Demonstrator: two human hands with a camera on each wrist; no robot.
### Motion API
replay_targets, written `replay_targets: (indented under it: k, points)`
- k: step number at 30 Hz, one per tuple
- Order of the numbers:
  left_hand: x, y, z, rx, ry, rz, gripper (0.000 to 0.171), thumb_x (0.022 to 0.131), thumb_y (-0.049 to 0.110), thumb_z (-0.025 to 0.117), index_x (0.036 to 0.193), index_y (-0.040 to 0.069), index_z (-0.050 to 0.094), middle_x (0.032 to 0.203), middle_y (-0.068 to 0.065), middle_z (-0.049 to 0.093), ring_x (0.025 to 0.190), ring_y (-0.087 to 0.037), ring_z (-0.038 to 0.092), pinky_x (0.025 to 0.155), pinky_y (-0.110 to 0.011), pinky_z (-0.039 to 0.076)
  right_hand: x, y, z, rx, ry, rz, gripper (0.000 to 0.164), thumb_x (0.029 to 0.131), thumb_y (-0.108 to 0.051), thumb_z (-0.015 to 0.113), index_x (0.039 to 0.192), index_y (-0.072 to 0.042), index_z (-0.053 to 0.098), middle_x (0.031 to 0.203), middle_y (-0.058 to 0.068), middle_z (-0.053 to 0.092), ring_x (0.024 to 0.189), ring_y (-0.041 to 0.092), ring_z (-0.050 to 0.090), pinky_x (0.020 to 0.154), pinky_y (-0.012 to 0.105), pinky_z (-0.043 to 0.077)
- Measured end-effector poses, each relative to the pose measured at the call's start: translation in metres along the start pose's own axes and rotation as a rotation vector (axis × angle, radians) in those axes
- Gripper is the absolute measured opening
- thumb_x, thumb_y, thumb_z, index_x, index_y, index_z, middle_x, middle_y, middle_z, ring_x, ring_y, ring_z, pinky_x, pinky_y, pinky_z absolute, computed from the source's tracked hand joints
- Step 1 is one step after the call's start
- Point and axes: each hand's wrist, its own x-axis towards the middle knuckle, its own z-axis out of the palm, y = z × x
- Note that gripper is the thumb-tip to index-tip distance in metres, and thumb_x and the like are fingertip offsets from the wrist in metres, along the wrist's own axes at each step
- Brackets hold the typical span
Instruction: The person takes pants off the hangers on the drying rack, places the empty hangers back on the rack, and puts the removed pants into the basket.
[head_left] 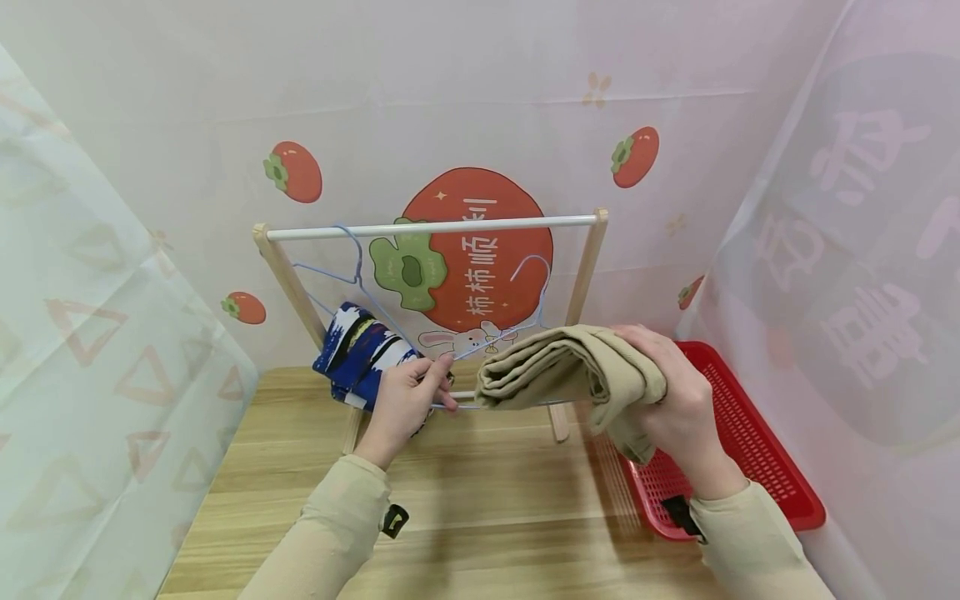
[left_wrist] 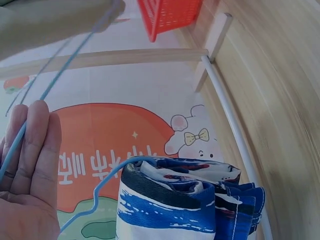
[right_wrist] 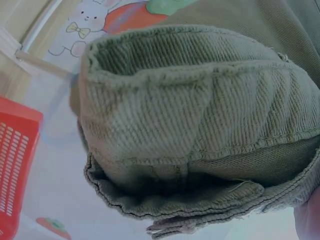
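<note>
My left hand (head_left: pixel 408 396) pinches the end of a light blue wire hanger (head_left: pixel 542 310) in front of the rack; its hook points up, below the rail. In the left wrist view the hanger wire (left_wrist: pixel 67 64) crosses the fingers. Folded khaki trousers (head_left: pixel 611 354) are gripped by my right hand (head_left: pixel 678 404) and lie over the hanger's lower bar. Close up in the right wrist view, the trousers (right_wrist: pixel 145 115) show stitched, open leg hems. A blue, white and black patterned garment (head_left: pixel 360 346) hangs folded on a second blue hanger (head_left: pixel 358 258), just beyond my left hand.
The small rack has a white top rail (head_left: pixel 450 227) and wooden legs (head_left: pixel 588 267), standing on a wood-grain table (head_left: pixel 495 517). A red plastic basket (head_left: pixel 757 442) sits on the right, partly under my right forearm. Printed cloth walls (head_left: pixel 480 100) close in the back and sides.
</note>
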Motion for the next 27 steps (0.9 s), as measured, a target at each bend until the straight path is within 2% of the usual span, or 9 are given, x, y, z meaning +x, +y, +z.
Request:
replay_targets:
  k: [4,8,10,17,22,27]
  points:
    - [0.000,-0.003,-0.001,0.027,0.008,0.012,0.048,0.103,0.045,0.060,0.074,0.007,0.068,0.059,0.000,0.071,0.058,-0.016,0.073,0.064,-0.022,0.051,0.002,0.003,-0.008,0.005,0.018,0.015,0.034,0.088,-0.008,0.063,0.113,0.013,0.068,0.107,0.028,0.071,0.113,0.028,0.067,0.106,0.032,0.048]
    - [-0.001,-0.005,-0.004,0.024,0.025,0.018,0.050,0.102,0.045,0.060,0.075,0.005,0.068,0.060,0.000,0.071,0.059,-0.016,0.073,0.065,-0.020,0.052,0.000,0.007,-0.018,-0.015,0.025,0.022,0.035,0.084,-0.004,0.061,0.113,0.013,0.069,0.107,0.028,0.071,0.112,0.022,0.067,0.105,0.028,0.048]
    - [-0.001,-0.006,-0.007,0.005,0.022,0.017,0.049,0.103,0.044,0.061,0.075,0.004,0.068,0.061,-0.001,0.072,0.060,-0.017,0.073,0.068,-0.021,0.055,-0.002,0.008,-0.024,-0.025,0.023,0.024,0.036,0.083,-0.003,0.059,0.113,0.013,0.069,0.107,0.028,0.071,0.112,0.020,0.067,0.104,0.026,0.048]
    - [-0.001,-0.010,-0.013,-0.061,-0.007,0.060,0.048,0.103,0.037,0.062,0.077,-0.003,0.067,0.063,-0.004,0.072,0.062,-0.022,0.074,0.069,-0.027,0.061,-0.009,0.015,-0.037,-0.079,0.002,0.031,0.038,0.081,-0.001,0.053,0.112,0.011,0.070,0.105,0.026,0.071,0.111,0.017,0.067,0.105,0.023,0.047]
    - [0.002,-0.007,-0.019,-0.119,0.022,0.000,0.052,0.100,0.046,0.064,0.077,0.000,0.067,0.066,-0.008,0.073,0.064,-0.027,0.075,0.079,-0.028,0.061,-0.015,0.019,-0.041,-0.105,-0.001,0.028,0.036,0.084,-0.005,0.056,0.112,0.010,0.071,0.104,0.025,0.072,0.109,0.018,0.067,0.104,0.022,0.047]
    - [0.010,0.004,-0.025,-0.218,0.065,-0.061,0.056,0.097,0.053,0.065,0.079,0.000,0.065,0.067,-0.013,0.072,0.066,-0.033,0.074,0.080,-0.038,0.063,-0.017,0.020,-0.042,-0.115,-0.003,0.030,0.035,0.086,-0.008,0.056,0.112,0.010,0.071,0.104,0.026,0.072,0.109,0.016,0.068,0.105,0.022,0.047]
